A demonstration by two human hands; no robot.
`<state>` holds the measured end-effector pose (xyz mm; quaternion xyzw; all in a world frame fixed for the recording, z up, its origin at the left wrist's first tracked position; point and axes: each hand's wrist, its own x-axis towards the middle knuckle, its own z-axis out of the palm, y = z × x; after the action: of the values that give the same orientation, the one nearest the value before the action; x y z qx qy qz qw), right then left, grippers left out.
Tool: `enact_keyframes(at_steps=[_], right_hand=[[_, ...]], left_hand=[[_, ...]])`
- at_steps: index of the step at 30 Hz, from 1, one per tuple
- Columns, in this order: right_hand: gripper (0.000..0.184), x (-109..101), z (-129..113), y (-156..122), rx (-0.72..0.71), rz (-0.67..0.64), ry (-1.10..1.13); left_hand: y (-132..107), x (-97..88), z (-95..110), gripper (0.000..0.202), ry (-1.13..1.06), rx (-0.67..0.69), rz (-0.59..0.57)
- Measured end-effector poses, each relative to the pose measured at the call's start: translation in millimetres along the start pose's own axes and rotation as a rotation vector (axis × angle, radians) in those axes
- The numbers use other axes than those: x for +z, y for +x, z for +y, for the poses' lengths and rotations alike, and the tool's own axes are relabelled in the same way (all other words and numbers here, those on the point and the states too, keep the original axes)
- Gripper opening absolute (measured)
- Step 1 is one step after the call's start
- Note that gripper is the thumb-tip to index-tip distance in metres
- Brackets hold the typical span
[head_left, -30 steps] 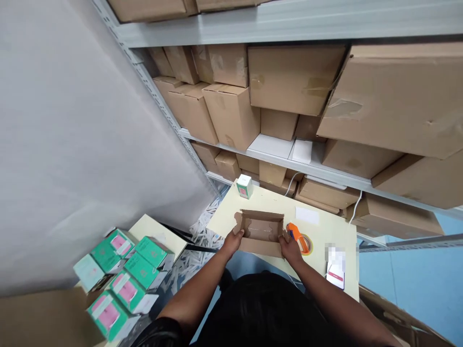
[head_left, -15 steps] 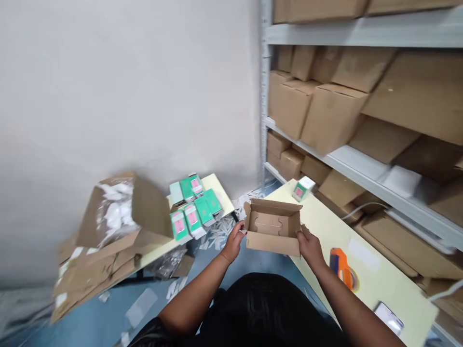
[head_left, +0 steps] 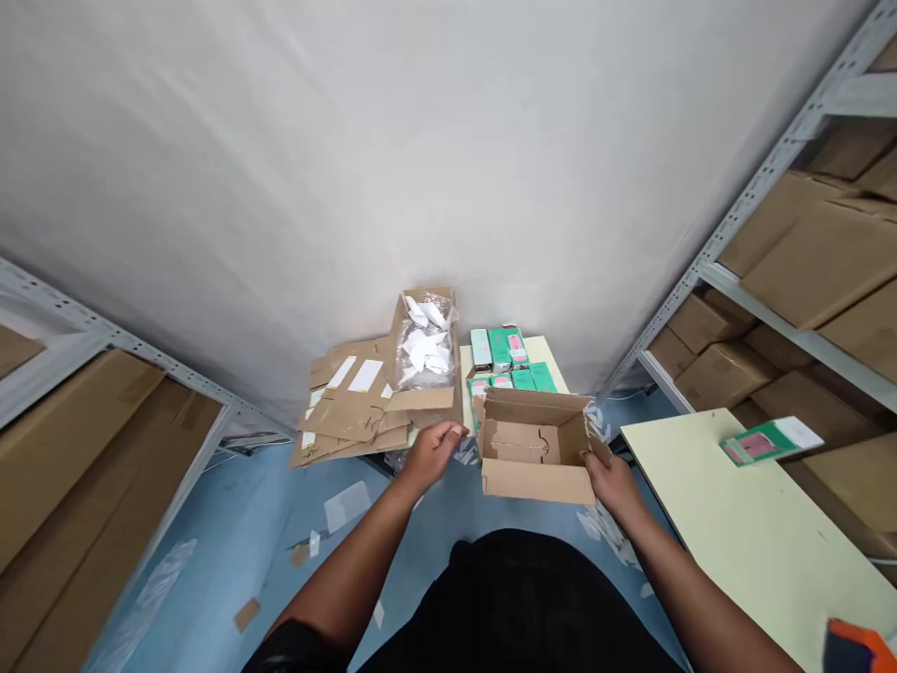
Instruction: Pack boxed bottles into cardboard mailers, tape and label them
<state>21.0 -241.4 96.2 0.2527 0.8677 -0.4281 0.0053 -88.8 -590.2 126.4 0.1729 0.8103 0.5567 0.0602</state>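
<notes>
My right hand [head_left: 609,477] grips the right end of a small open cardboard box [head_left: 538,484], its thumb over the edge. The box is held up in front of me with its open top towards me, and its inside holds nothing. My left hand [head_left: 433,453] is just left of the box, apart from it, with fingers loosely bent and nothing visible in them. Beyond the left hand stands a larger carton [head_left: 420,400] holding white pieces and clear plastic. Green boxes with pink panels [head_left: 515,348] lie behind the held box, partly hidden by it.
Flattened cardboard sheets [head_left: 350,402] lie left of the carton. On the right table [head_left: 743,523] are a green-and-white box [head_left: 771,439] and an orange tape dispenser [head_left: 859,645], cut off by the frame. Shelves with cartons [head_left: 105,449] flank both sides. Scraps litter the blue floor [head_left: 280,542].
The view has swung left, towards the wall and the table with the carton. My left hand has let go of the box's left end; my right hand still holds it.
</notes>
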Motion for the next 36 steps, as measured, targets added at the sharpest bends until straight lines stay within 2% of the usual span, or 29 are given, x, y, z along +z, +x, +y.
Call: enact_keyframes(at_steps=[3,5,8,10,13,16,18,20,23,25,32,36], right_hand=[[0.041,37.0,-30.9,-8.1,-0.049,-0.030,-0.052],[0.041,56.5,-46.7,-13.1,-0.091,-0.062,-0.066],[0.039,78.8,-65.4,-18.4,-0.109,-0.113,-0.085],[0.039,90.5,-75.4,-20.6,-0.095,-0.126,-0.110],[0.038,105.2,-87.1,-22.3,-0.082,-0.140,-0.148],[0.037,117.2,-95.5,-22.6,-0.065,-0.163,-0.147],[0.037,123.3,-99.6,-22.4,-0.051,-0.173,-0.140],[0.036,127.6,-102.7,-21.8,-0.048,-0.181,-0.145],[0.035,131.2,-104.9,-20.4,-0.059,-0.183,-0.152],[0.035,132.8,-104.7,-19.2,-0.056,-0.179,-0.150],[0.035,135.8,-104.1,-12.8,-0.027,-0.189,-0.134],[0.036,133.8,-108.0,-8.4,-0.026,-0.203,-0.146]], left_hand=[[27.3,-70.0,1.4,0.030,0.213,0.108,0.124],[56.4,-104.9,6.0,0.027,0.337,0.174,0.154],[108.6,-133.1,8.5,0.025,0.579,0.204,0.006],[142.9,-136.2,3.3,0.036,0.770,0.139,-0.164],[184.1,-124.4,-13.2,0.066,1.034,-0.029,-0.457],[207.4,-104.8,-32.6,0.084,1.090,-0.113,-0.540],[214.1,-93.8,-43.7,0.083,1.094,-0.119,-0.537],[216.8,-87.5,-51.5,0.069,1.098,-0.102,-0.522],[218.3,-87.6,-56.1,0.045,1.096,-0.058,-0.489],[218.6,-92.4,-54.1,0.039,1.094,-0.039,-0.463],[204.2,-120.6,-24.6,0.030,1.050,0.028,-0.287],[177.3,-146.5,1.5,0.029,0.750,0.191,-0.020]])
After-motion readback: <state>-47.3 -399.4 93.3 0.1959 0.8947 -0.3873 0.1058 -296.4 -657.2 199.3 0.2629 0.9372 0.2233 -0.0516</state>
